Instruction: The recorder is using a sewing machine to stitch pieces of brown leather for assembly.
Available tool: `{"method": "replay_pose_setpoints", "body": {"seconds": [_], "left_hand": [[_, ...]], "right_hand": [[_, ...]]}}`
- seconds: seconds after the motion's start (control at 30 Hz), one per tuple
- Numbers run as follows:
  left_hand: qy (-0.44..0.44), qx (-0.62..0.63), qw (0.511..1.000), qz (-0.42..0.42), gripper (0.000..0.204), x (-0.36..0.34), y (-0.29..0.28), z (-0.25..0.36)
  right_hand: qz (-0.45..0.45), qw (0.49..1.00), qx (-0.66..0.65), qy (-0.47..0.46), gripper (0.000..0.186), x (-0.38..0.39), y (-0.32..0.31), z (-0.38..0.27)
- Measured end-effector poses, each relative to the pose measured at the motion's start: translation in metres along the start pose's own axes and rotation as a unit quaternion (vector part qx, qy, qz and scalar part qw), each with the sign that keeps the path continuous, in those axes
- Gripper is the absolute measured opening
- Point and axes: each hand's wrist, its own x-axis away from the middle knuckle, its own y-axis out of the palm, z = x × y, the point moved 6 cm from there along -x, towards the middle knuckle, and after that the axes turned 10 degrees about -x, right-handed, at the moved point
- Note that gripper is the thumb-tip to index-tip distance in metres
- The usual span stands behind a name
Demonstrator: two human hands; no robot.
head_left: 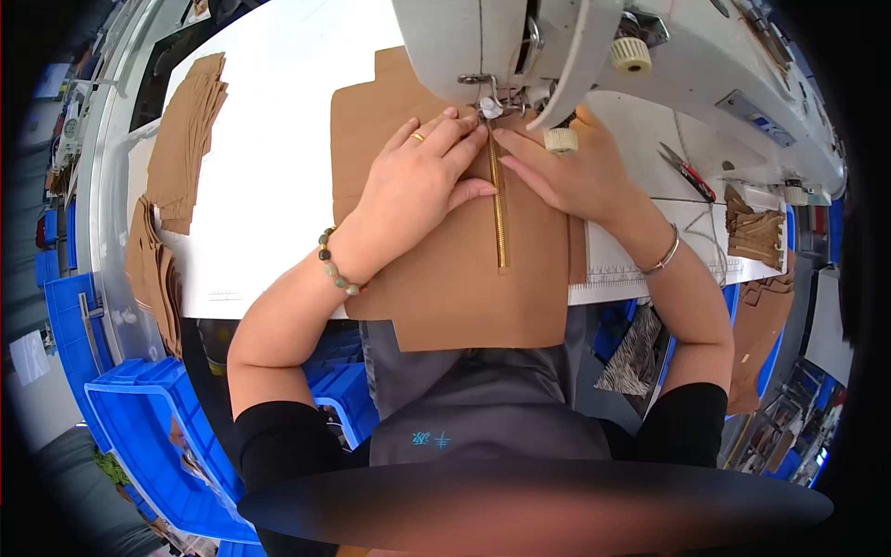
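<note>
Nearest to us, below the bench, we see the grey apron with its small blue print, between two black sleeves. At the lower left we find a blue crate beside the bench, and lower down near the right arm lies a zebra-striped cloth. Next comes the brown panel, flat on the white bench, its near end reaching past the front edge and over the apron. We can follow the gold zip lengthwise up the panel to the presser foot. The left hand, with a beaded bracelet at the wrist, lies palm down on the panel, clasping nothing that we can see; its fingers are extended, and the thumb tip is at the zip. Across the zip, the right hand, below which we see a bangle, is unclenched, thumb and forefinger resting on the panel; its other fingers are partly hidden by the machine. To the right of it lie red-handled snips, with a small brown pile near the bench's edge. On the left we see a folded pile and, beyond it, a stack of brown pieces. At the far side, the white machine stands over the panel's far end.
</note>
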Motion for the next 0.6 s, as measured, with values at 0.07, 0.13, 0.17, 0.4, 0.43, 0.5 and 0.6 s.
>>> {"method": "replay_pose_setpoints", "body": {"seconds": [0.07, 0.13, 0.17, 0.4, 0.43, 0.5, 0.6], "left_hand": [[0.003, 0.000, 1.000, 0.011, 0.061, 0.001, -0.001, 0.000], [0.002, -0.016, 1.000, 0.023, 0.061, 0.004, 0.000, 0.004], [0.009, -0.034, 0.999, 0.036, 0.062, 0.004, -0.002, 0.006], [0.029, 0.016, 0.995, -0.090, 0.100, 0.078, -0.031, 0.080], [0.031, 0.006, 0.993, -0.110, 0.107, 0.086, -0.032, 0.096], [0.040, -0.067, 0.991, -0.109, 0.090, 0.089, -0.028, 0.106], [-0.013, 0.048, 0.998, -0.031, 0.059, 0.084, -0.036, 0.090]], "right_hand": [[0.027, 0.996, 0.079, -0.011, 0.029, 0.002, -0.004, -0.005], [0.026, 0.996, 0.084, 0.017, 0.027, 0.001, -0.001, -0.003], [0.021, 0.994, 0.094, 0.053, 0.026, 0.001, 0.001, 0.000], [0.000, 0.998, 0.051, 0.030, 0.019, 0.017, -0.030, -0.019], [-0.009, 0.998, 0.014, 0.064, 0.017, 0.025, -0.036, -0.024], [-0.021, 0.995, -0.022, 0.096, 0.015, 0.038, -0.044, -0.034], [0.031, 0.980, -0.119, 0.154, 0.012, 0.058, -0.052, -0.046]]}}
